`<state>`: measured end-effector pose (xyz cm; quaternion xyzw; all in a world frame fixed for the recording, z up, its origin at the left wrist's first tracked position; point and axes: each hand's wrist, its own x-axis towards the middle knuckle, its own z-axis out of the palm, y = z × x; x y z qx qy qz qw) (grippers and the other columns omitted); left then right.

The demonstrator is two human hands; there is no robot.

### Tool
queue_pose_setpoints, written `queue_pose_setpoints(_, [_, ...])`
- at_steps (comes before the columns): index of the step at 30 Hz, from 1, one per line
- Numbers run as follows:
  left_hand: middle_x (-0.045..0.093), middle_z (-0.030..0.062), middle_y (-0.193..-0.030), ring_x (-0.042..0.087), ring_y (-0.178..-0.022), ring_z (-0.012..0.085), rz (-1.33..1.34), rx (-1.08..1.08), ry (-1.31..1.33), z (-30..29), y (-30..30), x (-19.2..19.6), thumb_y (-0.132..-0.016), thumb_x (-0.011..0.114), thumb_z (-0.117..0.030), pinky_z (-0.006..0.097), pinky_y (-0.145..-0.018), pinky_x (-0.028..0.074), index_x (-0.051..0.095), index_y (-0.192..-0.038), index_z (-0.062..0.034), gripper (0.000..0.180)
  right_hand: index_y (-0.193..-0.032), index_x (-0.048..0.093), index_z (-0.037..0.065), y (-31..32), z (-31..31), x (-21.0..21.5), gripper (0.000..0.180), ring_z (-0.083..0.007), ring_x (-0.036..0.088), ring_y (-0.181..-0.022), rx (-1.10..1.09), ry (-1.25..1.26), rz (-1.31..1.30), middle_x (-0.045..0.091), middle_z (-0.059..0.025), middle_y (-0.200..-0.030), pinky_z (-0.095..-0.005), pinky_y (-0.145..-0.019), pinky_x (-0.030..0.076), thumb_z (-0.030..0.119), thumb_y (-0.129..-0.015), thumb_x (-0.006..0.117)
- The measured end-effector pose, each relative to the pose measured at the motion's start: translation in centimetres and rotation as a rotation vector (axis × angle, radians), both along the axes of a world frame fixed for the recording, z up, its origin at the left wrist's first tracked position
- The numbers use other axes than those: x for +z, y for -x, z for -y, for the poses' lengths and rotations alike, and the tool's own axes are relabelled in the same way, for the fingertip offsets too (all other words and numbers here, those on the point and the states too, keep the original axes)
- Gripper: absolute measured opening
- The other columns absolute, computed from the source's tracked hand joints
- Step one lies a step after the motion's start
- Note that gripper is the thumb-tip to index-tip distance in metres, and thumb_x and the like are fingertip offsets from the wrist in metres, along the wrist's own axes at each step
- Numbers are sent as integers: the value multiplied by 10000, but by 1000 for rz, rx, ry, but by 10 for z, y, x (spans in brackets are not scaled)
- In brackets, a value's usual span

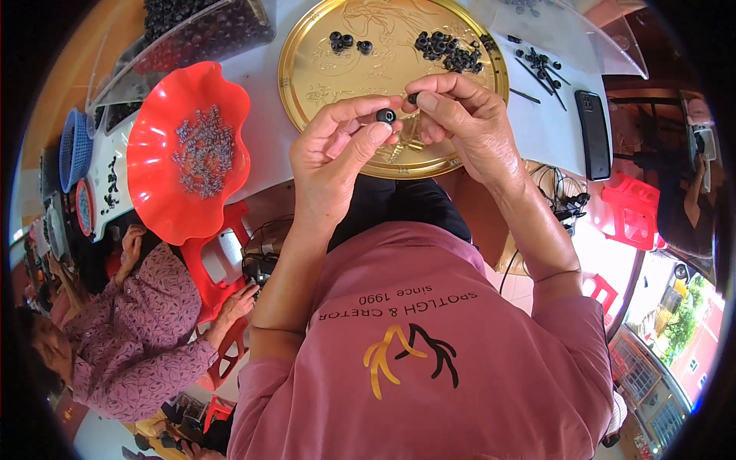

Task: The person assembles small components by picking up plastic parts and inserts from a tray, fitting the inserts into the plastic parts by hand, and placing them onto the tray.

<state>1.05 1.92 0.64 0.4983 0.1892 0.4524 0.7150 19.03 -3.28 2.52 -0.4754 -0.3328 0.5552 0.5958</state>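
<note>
My left hand [331,149] pinches a small round black part with a ring-shaped opening [386,116] between thumb and fingertips. Close beside it, my right hand [474,126] grips a smaller black piece [413,98] between thumb and forefinger; its exact kind is hard to make out. The two pieces are apart. Both hands hover over the near half of a round gold tray [307,80]. On the tray's far side sit a few round black parts [349,42], and to their right a pile of small black parts [448,52].
Left of the tray stands a red wavy-rimmed bowl [146,165] holding small metallic springs [205,153]. Clear bins [199,46] of black parts flank the back. Black rods [544,73] and a phone [593,134] lie at right. Another person [138,330] sits at left.
</note>
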Motion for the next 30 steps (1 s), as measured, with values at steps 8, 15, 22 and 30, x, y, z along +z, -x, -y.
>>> queue_pose_setpoints(8, [664,152,-1116,665,-942,194,-8,-7,75,0,1,-3,-932,624,-10,322,-834,560,608,-1155,31,227,-1059,688,11,10,3,6,169,-42,571,-680,-87,13,222,684,-21,-899,-199,-602,453,99,-918,663])
queue_pose_setpoints(15, [684,123,-1029,669,-868,164,-85,6,134,-2,2,-1,-926,650,-33,290,-795,560,620,-1141,40,229,-1010,685,9,10,4,18,133,-54,606,-746,-125,-86,467,686,-11,-879,-226,-665,502,66,-891,672])
queue_pose_setpoints(22, [679,87,-996,655,-866,125,-163,10,73,-3,3,1,-923,659,-33,252,-791,556,626,-1151,41,243,-951,699,12,8,1,17,123,-124,633,-697,-31,-217,804,686,-66,-817,-270,-649,515,58,-837,700])
queue_pose_setpoints(30, [673,81,-998,651,-894,117,-210,-7,39,-4,2,1,-919,648,4,243,-823,555,633,-1141,50,227,-894,675,17,11,-1,16,97,-186,636,-657,-46,-309,939,653,-80,-784,-302,-605,516,35,-804,708])
